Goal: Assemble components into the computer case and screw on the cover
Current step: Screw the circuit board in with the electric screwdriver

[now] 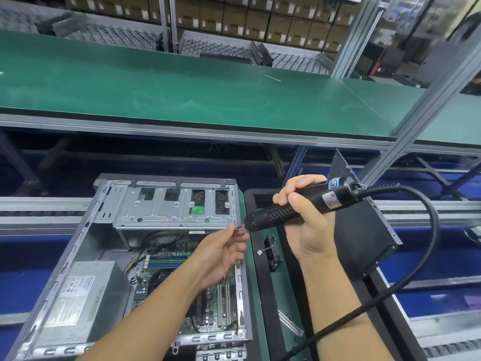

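Observation:
An open computer case lies on its side at lower left, showing a grey power supply, a green motherboard and a metal drive cage. My right hand grips a black electric screwdriver, held almost level with its tip pointing left at the case's right edge. At that tip my left hand pinches a small screw between thumb and fingertips. The black case cover leans at the right behind my right hand.
The screwdriver's black cable loops right and down across my right forearm. A small black part with a wire lies on the green mat between case and cover. A green conveyor belt runs across the back, with stacked boxes beyond.

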Demonstrator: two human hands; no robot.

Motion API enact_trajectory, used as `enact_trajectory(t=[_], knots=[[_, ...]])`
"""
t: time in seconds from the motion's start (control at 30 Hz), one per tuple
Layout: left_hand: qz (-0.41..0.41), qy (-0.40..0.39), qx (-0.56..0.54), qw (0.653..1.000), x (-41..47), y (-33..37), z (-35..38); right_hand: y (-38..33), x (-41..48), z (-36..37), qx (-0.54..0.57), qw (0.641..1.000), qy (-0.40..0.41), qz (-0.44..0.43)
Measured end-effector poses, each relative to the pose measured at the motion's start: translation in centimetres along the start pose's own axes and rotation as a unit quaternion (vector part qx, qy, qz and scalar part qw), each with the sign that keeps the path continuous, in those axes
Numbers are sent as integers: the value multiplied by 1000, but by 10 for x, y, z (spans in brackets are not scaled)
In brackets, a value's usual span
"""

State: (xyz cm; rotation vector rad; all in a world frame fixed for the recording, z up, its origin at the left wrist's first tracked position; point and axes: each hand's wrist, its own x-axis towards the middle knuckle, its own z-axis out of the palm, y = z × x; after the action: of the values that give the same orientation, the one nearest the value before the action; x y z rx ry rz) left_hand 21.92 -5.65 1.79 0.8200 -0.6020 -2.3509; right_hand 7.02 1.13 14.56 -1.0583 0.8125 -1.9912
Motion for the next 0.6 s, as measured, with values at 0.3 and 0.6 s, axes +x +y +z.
enact_trajectory(t=[0.3, 0.6], knots=[[-29, 235, -47, 970, 0, 3, -29, 12, 38, 0, -35, 999, 7, 10], [22, 208, -176, 962, 27, 11, -11, 38, 86, 21, -126, 991, -27, 17]])
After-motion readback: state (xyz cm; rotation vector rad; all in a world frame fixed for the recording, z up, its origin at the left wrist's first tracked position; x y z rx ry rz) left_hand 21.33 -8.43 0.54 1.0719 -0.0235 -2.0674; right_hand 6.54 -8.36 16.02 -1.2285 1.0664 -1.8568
